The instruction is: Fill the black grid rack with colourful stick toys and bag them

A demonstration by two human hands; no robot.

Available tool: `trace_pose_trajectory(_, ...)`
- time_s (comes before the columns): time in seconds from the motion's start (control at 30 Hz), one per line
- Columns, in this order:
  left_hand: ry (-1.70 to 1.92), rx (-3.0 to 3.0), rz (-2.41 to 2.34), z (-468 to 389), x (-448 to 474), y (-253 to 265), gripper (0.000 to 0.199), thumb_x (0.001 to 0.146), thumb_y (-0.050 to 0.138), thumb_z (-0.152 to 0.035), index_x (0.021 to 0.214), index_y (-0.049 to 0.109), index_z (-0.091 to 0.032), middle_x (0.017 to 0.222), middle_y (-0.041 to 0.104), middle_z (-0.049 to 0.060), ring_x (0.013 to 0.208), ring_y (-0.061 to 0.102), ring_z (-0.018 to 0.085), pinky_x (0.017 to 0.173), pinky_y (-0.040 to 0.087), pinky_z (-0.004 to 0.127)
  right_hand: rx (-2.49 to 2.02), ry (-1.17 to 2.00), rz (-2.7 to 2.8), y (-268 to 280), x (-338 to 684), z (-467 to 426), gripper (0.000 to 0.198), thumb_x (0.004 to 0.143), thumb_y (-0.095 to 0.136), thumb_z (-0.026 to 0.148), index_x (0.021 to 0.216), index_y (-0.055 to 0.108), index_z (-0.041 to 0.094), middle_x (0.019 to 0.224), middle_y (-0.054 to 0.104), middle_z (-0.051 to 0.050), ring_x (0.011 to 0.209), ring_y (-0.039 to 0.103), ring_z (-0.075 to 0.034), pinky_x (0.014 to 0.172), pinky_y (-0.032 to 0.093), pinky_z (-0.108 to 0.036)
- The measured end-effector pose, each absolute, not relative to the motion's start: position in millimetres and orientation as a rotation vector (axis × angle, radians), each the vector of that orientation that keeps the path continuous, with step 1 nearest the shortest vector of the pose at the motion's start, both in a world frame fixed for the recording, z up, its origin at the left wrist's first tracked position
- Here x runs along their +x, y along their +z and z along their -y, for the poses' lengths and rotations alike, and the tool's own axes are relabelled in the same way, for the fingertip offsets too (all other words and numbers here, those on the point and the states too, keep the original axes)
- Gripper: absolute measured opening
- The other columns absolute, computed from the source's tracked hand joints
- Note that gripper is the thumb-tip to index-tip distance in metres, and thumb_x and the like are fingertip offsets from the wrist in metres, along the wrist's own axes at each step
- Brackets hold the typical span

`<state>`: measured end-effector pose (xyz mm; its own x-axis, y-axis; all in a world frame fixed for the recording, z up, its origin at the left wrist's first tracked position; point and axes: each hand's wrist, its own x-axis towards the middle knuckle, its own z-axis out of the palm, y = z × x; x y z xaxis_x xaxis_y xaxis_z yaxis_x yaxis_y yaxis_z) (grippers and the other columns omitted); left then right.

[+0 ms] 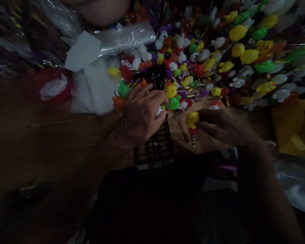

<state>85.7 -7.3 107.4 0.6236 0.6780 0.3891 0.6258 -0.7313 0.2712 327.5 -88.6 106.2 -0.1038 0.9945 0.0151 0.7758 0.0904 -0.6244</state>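
Observation:
My right hand pinches a pen with a yellow animal-shaped top. Below the yellow top are a red collar and a short patterned shaft that points down, above the wooden table. My left hand is curled over the back part of a black grid rack. Its thumb and forefinger close around a small whitish piece, mostly hidden by the fingers. Close around that hand are a green top, a yellow top and an orange top.
A large heap of colourful animal-topped pens spreads across the back and right. Clear plastic wrap and white sheets lie at left, beside a red bowl. Yellow material sits at far right. Part of another person shows at the top.

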Motion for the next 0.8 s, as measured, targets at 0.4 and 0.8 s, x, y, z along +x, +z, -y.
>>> trace_pose_trajectory(0.4,0.713,2.668,-1.027,5.9,84.5,111.7,0.013,0.090,0.068,-0.021,0.102,0.066,-0.025,0.122,0.073,0.002,0.128,0.061,0.028,0.121,0.038,0.054,-2.030,0.073,1.704,46.2,286.7,146.3,0.033,0.097,0.054,0.042,0.113,0.071,0.019,0.099,0.072,-0.011,0.068,0.064,-0.020,0.057,0.044,-0.031)
trace_pose_trajectory(0.8,0.666,2.639,-0.983,-0.1,84.0,113.1,0.016,0.090,0.060,-0.030,0.103,0.069,-0.028,0.124,0.073,0.001,0.126,0.062,0.029,0.122,0.038,0.055,-1.725,0.311,1.627,32.2,285.2,141.1,0.014,0.095,0.058,0.035,0.093,0.063,0.022,0.081,0.067,-0.005,0.066,0.060,-0.017,0.061,0.050,-0.031)
